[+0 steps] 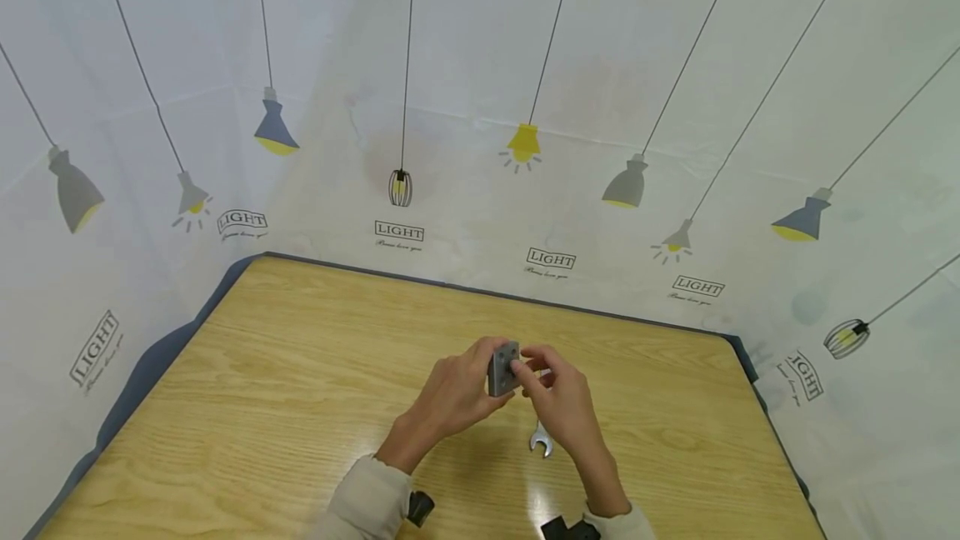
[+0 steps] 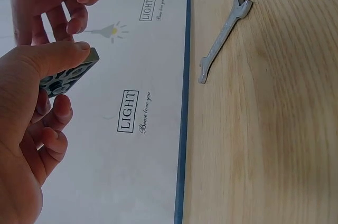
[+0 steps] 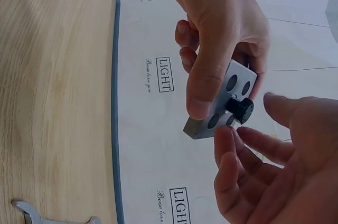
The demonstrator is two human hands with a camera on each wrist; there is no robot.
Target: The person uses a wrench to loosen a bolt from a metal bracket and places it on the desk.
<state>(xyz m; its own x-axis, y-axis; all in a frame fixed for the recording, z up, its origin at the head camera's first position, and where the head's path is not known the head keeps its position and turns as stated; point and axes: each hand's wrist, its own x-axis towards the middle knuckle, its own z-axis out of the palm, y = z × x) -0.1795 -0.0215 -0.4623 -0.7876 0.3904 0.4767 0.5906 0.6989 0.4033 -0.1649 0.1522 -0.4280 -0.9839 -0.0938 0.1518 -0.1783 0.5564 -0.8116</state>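
Two pale sleeves point(image 1: 369, 497), cuffed at the wrists, with small black devices point(image 1: 421, 508) strapped beside them. One metal wrench point(image 1: 541, 442), flat on the table, one forked end turned toward the near edge, its shank partly hidden under the right hand in the head view. One right hand point(image 1: 564, 405), raised above the table, grasping nothing: fingers loosely bent, their tips close by the lower edge of the block, contact uncertain; thumb apart from the bolt head, a small gap showing in the right wrist view. One left hand point(image 1: 453, 394), raised beside it, gripping the block: thumb laid along one margin of the holed face, fingers behind. One grey metal block point(image 3: 223, 105), square and thick, held tilted between that thumb and fingers, clear of the table; a corner juts past the thumb tip, and most of the holed face lies uncovered toward the right hand. One dark bolt point(image 3: 241, 110), standing out from about the middle of that face, head outward, a short length of shank exposed, four holes around it. One wood-grain table point(image 1: 315, 340), blue cloth point(image 1: 442, 284) along its far edge. One white sheet point(image 1: 465, 48) beyond, printed with hanging lamps and the word LIGHT.
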